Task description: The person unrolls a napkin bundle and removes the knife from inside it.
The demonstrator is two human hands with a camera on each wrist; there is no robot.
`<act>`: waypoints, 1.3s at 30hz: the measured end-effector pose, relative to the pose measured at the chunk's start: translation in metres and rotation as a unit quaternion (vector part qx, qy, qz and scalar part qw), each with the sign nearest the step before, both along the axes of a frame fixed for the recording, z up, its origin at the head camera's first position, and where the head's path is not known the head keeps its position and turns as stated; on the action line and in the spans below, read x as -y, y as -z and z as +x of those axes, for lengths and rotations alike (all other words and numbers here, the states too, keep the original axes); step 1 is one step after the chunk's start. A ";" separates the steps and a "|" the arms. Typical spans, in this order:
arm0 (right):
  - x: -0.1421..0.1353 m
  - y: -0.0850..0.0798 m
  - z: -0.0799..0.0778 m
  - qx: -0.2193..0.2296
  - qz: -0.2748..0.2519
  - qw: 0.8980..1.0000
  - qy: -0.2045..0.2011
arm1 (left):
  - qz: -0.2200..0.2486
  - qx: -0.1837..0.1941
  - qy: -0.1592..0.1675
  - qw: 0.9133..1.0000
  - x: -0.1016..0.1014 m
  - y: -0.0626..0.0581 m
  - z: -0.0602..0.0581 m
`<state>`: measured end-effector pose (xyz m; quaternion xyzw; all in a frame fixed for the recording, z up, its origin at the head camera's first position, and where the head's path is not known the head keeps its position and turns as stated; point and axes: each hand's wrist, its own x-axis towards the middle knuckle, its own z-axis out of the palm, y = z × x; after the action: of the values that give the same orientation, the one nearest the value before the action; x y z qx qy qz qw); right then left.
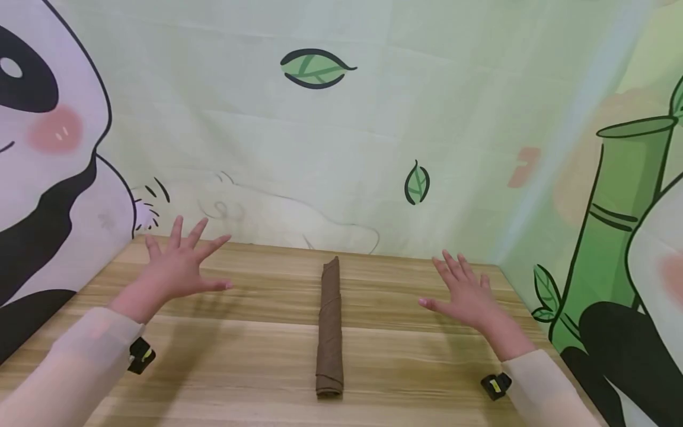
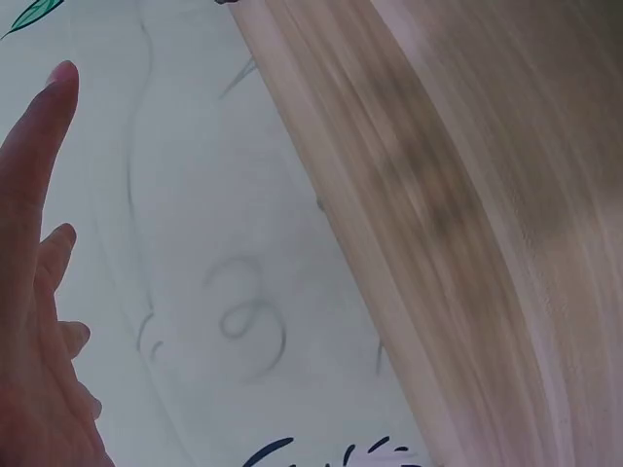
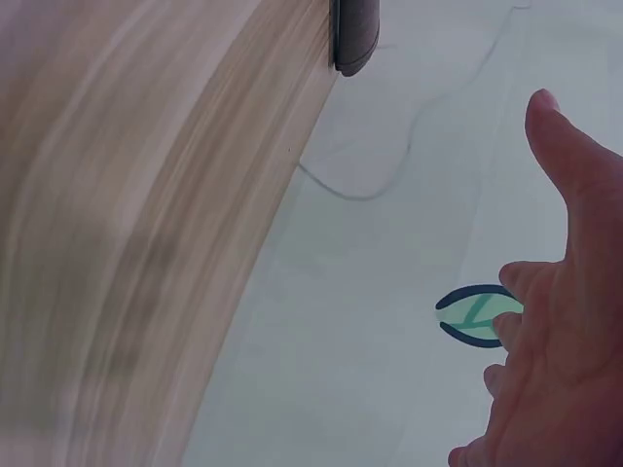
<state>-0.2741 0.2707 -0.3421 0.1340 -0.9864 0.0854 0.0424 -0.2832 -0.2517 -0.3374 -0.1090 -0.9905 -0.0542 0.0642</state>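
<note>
A long brown roll of cloth lies on the wooden table, running from near the front toward the back edge. Its one end shows at the top of the right wrist view. To the left of the roll, my left hand is held above the table with fingers spread wide and nothing in it. On the other side my right hand hovers likewise, fingers extended and thumb pointing inward. Both hands are apart from the roll. In the wrist views, each palm and its straight fingers show at the outer side.
Behind the table hangs a pale green backdrop with printed leaves and bamboo. A printed panda fills the left side. Small black devices are strapped at the left wrist and right wrist.
</note>
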 end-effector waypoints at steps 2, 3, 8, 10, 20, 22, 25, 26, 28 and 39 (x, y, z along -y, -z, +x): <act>0.000 0.003 0.001 -0.005 -0.003 1.000 -0.002 | 0.005 -0.002 0.002 1.000 0.000 0.003 0.001; 0.000 0.004 0.001 -0.008 -0.005 1.000 -0.001 | 0.007 -0.004 0.003 1.000 -0.001 0.005 0.002; 0.002 0.010 0.004 -0.018 -0.019 1.000 0.002 | 0.009 -0.018 0.008 1.000 -0.006 0.011 0.006; 0.003 0.011 0.007 -0.024 -0.022 0.999 0.001 | 0.010 -0.026 0.010 1.000 -0.009 0.013 0.007; 0.011 0.020 0.021 -0.056 -0.057 0.997 -0.018 | 0.008 -0.068 0.022 0.997 -0.025 0.022 0.014; 0.012 0.023 0.023 -0.067 -0.058 0.996 -0.027 | 0.013 -0.069 0.027 0.997 -0.029 0.024 0.016; 0.015 0.028 0.026 -0.081 -0.064 0.994 -0.041 | 0.022 -0.070 0.034 0.997 -0.035 0.026 0.020; 0.017 0.030 0.027 -0.084 -0.067 0.993 -0.046 | 0.024 -0.072 0.037 0.996 -0.037 0.027 0.021; 0.020 0.032 0.029 -0.085 -0.074 0.992 -0.052 | 0.030 -0.075 0.043 0.996 -0.040 0.028 0.024; 0.041 0.038 0.041 -0.120 -0.125 0.979 -0.102 | 0.051 -0.077 0.078 0.993 -0.060 0.029 0.034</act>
<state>-0.2334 0.2296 -0.3803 0.2372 -0.9366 0.1954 0.1682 -0.2491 -0.1917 -0.3666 -0.1868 -0.9670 -0.1008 0.1409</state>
